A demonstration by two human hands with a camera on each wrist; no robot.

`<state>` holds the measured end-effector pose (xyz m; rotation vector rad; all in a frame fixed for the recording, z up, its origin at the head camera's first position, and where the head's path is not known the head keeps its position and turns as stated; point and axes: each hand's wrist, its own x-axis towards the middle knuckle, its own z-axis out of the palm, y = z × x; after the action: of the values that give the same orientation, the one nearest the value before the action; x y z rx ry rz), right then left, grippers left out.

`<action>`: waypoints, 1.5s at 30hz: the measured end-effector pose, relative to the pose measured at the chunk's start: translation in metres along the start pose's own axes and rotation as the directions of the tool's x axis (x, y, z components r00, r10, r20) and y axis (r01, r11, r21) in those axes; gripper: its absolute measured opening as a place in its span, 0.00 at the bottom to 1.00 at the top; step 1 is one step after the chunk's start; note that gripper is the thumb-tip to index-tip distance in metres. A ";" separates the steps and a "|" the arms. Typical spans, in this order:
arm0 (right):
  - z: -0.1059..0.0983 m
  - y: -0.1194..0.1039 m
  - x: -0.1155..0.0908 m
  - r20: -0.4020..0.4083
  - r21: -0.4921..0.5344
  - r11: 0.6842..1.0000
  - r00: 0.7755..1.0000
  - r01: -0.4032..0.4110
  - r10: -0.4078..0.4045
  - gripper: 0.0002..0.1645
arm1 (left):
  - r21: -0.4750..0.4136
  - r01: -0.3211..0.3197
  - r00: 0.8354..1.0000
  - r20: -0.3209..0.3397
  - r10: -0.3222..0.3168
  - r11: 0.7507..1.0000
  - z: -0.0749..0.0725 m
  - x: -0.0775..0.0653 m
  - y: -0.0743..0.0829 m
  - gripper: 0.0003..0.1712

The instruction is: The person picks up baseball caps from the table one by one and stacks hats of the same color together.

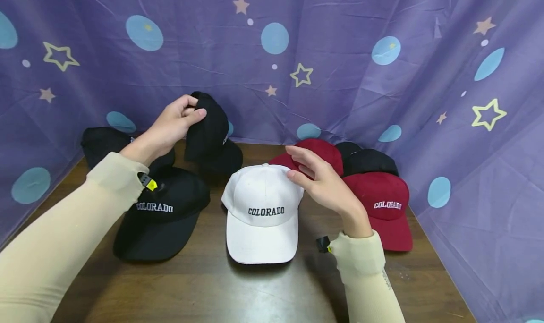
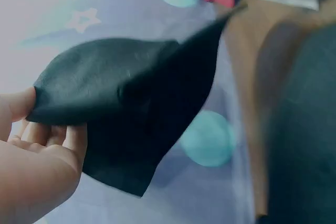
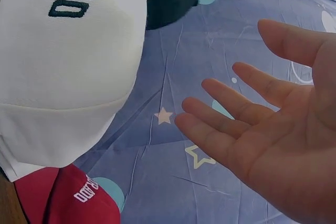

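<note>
My left hand [image 1: 170, 122] pinches the back edge of a black baseball cap [image 1: 208, 122] between thumb and fingers. That cap is held up at the back left, crown upright; in the left wrist view its crown [image 2: 105, 80] and brim [image 2: 181, 87] show from the side. A white baseball cap [image 1: 263, 195] with dark COLORADO lettering sits mid-table, brim toward me. Beside its upper right side is my right hand [image 1: 327, 186], fingers extended and holding nothing. In the right wrist view that hand [image 3: 273, 129] stands apart from the white cap [image 3: 73, 61], palm showing.
Front left lies a black COLORADO cap [image 1: 161, 224], with more black cap material [image 1: 102, 146] behind it. A red COLORADO cap [image 1: 386, 191] is at right; another red cap [image 1: 325, 153] and black caps [image 1: 369, 161] sit behind. A purple curtain [image 1: 340, 101] borders the wooden table [image 1: 187, 290].
</note>
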<state>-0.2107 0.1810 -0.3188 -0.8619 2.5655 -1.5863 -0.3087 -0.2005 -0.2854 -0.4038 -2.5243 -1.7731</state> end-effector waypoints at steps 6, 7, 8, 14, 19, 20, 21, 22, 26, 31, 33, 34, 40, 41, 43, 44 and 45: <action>-0.005 -0.002 -0.002 -0.021 -0.025 1.000 1.000 0.004 -0.004 0.35 | -0.185 -0.129 0.991 0.009 0.133 0.974 0.002 -0.014 0.033 0.09; -0.006 -0.003 -0.002 -0.024 -0.028 1.000 1.000 0.007 -0.007 0.35 | -0.221 -0.149 0.988 0.012 0.155 0.964 0.001 -0.017 0.038 0.09; -0.007 -0.003 -0.002 -0.028 -0.031 0.999 1.000 0.008 -0.009 0.35 | -0.262 -0.170 0.983 0.018 0.181 0.950 0.000 -0.020 0.044 0.09; -0.008 -0.004 -0.004 -0.047 -0.039 0.999 0.999 0.013 -0.015 0.35 | -0.451 -0.211 0.955 0.093 0.281 0.867 -0.003 -0.039 0.073 0.13; -0.009 -0.006 -0.006 -0.074 -0.023 0.999 0.997 0.030 -0.031 0.35 | -0.485 -0.181 0.938 0.177 0.299 0.855 0.004 -0.055 0.085 0.13; -0.009 -0.007 -0.006 -0.081 -0.019 0.999 0.996 0.035 -0.036 0.35 | -0.477 -0.178 0.935 0.191 0.299 0.861 0.006 -0.058 0.086 0.12; -0.010 -0.007 -0.006 -0.088 -0.013 0.999 0.995 0.040 -0.041 0.35 | -0.464 -0.176 0.932 0.207 0.299 0.868 0.009 -0.061 0.087 0.12; -0.010 -0.007 -0.006 -0.093 -0.007 0.999 0.995 0.047 -0.047 0.36 | -0.445 -0.177 0.927 0.225 0.301 0.878 0.011 -0.064 0.088 0.12; -0.010 -0.007 -0.005 -0.109 0.024 0.997 0.992 0.071 -0.068 0.35 | -0.353 -0.192 0.904 0.299 0.305 0.916 0.022 -0.073 0.089 0.11; -0.010 -0.010 -0.006 -0.113 0.073 0.993 0.990 0.093 -0.084 0.34 | -0.253 -0.224 0.869 0.385 0.310 0.941 0.038 -0.081 0.087 0.10; -0.009 -0.011 -0.006 -0.102 0.088 0.990 0.990 0.107 -0.098 0.34 | -0.241 -0.227 0.852 0.419 0.313 0.943 0.043 -0.083 0.084 0.10; -0.009 -0.012 -0.006 -0.091 0.096 0.989 0.990 0.116 -0.107 0.34 | -0.241 -0.228 0.842 0.438 0.315 0.943 0.046 -0.084 0.082 0.11; -0.007 -0.014 -0.007 0.003 0.112 0.983 0.989 0.147 -0.149 0.31 | -0.271 -0.183 0.769 0.559 0.309 0.945 0.059 -0.087 0.071 0.10; -0.007 -0.014 -0.007 0.017 0.105 0.983 0.989 0.147 -0.150 0.30 | -0.277 -0.169 0.759 0.576 0.304 0.946 0.061 -0.087 0.070 0.10; -0.006 -0.014 -0.007 0.047 0.095 0.984 0.987 0.148 -0.153 0.30 | -0.295 -0.134 0.737 0.608 0.294 0.946 0.064 -0.087 0.066 0.10; -0.006 -0.014 -0.008 0.061 0.088 0.985 0.986 0.152 -0.157 0.30 | -0.302 -0.117 0.727 0.623 0.289 0.946 0.066 -0.087 0.064 0.10; -0.006 -0.014 -0.008 0.075 0.082 0.984 0.984 0.155 -0.161 0.30 | -0.308 -0.098 0.717 0.637 0.282 0.946 0.067 -0.087 0.063 0.10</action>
<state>-0.1998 0.1851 -0.3066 -1.1237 2.4189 -1.6378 -0.2023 -0.1351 -0.2664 -1.5310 -2.4751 -2.1517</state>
